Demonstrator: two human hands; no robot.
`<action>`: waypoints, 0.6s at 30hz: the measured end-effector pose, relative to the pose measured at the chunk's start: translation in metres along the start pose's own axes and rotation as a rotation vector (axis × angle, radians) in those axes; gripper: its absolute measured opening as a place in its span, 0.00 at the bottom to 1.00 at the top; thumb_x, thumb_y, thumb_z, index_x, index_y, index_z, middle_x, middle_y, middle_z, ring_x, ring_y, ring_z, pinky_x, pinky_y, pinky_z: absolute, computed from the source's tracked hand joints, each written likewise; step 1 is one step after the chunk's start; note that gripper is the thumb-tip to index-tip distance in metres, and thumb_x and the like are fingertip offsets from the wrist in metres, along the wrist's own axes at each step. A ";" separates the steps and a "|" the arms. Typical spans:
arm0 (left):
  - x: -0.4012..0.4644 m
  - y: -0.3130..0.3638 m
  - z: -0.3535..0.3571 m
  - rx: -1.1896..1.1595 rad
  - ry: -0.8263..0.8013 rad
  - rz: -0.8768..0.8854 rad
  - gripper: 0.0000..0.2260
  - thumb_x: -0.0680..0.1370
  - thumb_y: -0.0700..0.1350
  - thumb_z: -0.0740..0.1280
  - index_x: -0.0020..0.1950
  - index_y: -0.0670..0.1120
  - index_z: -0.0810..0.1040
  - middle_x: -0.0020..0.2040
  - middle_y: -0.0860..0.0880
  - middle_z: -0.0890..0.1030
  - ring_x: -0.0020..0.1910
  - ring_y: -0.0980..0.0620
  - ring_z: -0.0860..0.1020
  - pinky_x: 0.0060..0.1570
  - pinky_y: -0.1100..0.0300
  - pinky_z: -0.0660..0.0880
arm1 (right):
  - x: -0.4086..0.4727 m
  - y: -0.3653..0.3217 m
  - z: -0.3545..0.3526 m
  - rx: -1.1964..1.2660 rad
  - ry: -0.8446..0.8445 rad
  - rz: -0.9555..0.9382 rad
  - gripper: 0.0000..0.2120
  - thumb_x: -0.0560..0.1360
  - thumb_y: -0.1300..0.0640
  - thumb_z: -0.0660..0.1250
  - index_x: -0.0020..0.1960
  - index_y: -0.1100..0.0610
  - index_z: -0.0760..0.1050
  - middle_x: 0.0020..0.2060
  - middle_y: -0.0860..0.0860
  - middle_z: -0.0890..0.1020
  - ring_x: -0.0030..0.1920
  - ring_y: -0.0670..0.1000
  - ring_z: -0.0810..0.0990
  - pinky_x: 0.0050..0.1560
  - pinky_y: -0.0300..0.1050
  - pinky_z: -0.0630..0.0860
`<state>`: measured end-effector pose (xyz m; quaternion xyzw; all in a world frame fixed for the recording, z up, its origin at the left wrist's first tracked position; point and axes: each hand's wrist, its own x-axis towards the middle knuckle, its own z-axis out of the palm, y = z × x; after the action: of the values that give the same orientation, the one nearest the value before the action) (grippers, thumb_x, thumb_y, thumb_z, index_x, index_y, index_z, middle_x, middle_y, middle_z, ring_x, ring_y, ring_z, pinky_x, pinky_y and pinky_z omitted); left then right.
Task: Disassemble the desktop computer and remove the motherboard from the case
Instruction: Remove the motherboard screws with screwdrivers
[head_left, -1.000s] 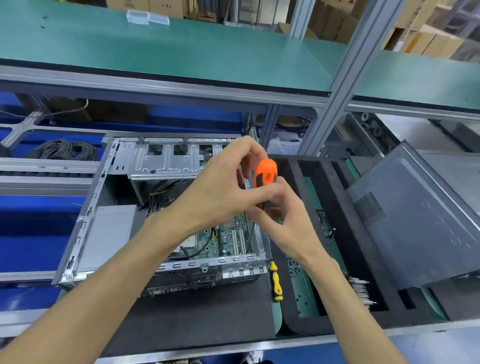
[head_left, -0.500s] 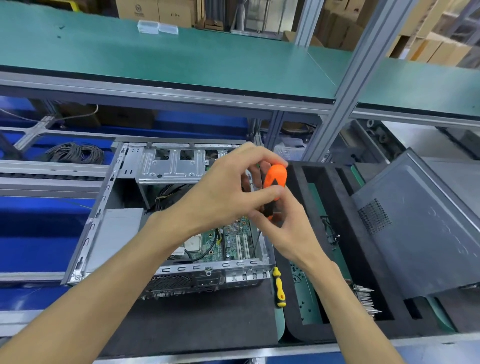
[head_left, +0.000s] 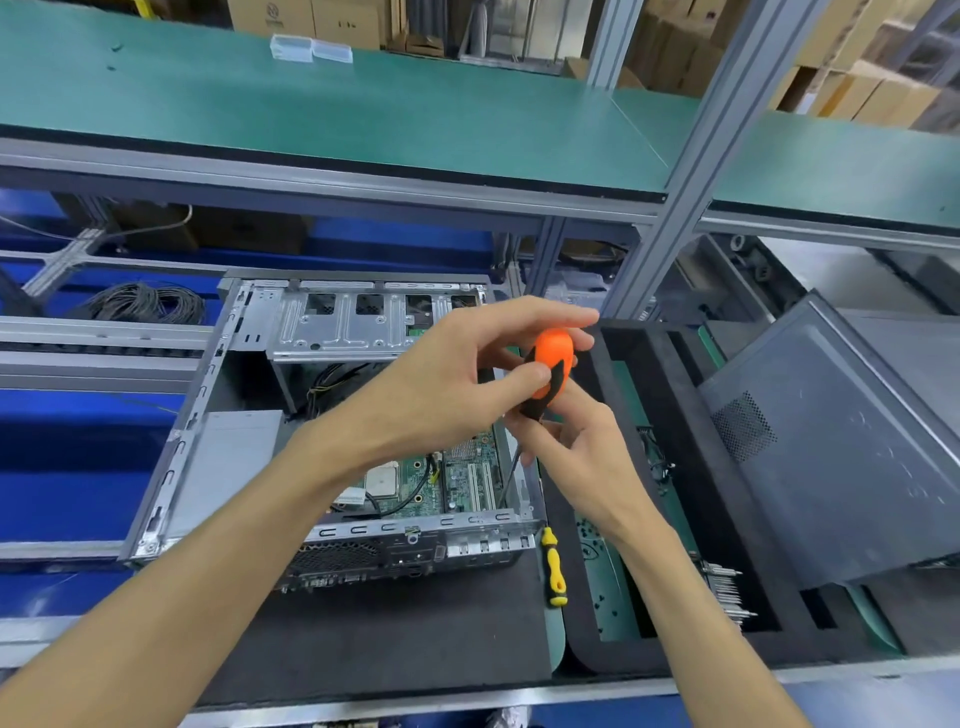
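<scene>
Both hands work one screwdriver (head_left: 551, 364) over the open case (head_left: 332, 415): the left hand (head_left: 457, 384) pinches its rounded orange-and-black handle, the right hand (head_left: 576, 452) grips lower, by the thin steel shaft. The green motherboard (head_left: 447, 480) lies inside the case, at its near right. This looks like unscrewing the board; next, seat the tip squarely in the screw, which I cannot see.
</scene>
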<state>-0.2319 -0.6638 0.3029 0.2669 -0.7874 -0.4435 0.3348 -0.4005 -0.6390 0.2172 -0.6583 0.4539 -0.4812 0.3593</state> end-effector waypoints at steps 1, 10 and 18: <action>0.001 0.000 0.000 0.032 0.010 0.003 0.19 0.80 0.35 0.65 0.70 0.48 0.74 0.60 0.54 0.82 0.58 0.55 0.80 0.58 0.53 0.78 | 0.000 0.000 0.000 -0.014 -0.006 -0.005 0.09 0.77 0.55 0.66 0.55 0.46 0.80 0.54 0.47 0.81 0.41 0.46 0.76 0.36 0.58 0.76; 0.004 -0.015 0.006 0.324 0.293 -0.005 0.09 0.74 0.54 0.73 0.48 0.52 0.79 0.46 0.50 0.74 0.45 0.52 0.76 0.48 0.53 0.73 | -0.007 -0.005 0.004 -0.021 0.088 0.090 0.13 0.73 0.55 0.77 0.50 0.58 0.76 0.37 0.51 0.78 0.38 0.52 0.78 0.34 0.61 0.78; -0.008 -0.008 0.006 0.123 0.101 0.006 0.21 0.81 0.36 0.63 0.72 0.51 0.72 0.63 0.55 0.79 0.62 0.56 0.78 0.61 0.51 0.76 | -0.009 -0.004 0.000 -0.092 0.035 0.055 0.07 0.75 0.52 0.64 0.52 0.49 0.76 0.43 0.51 0.80 0.38 0.49 0.79 0.36 0.40 0.77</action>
<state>-0.2304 -0.6590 0.2920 0.3067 -0.7960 -0.3792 0.3584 -0.4002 -0.6292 0.2179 -0.6529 0.4996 -0.4611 0.3339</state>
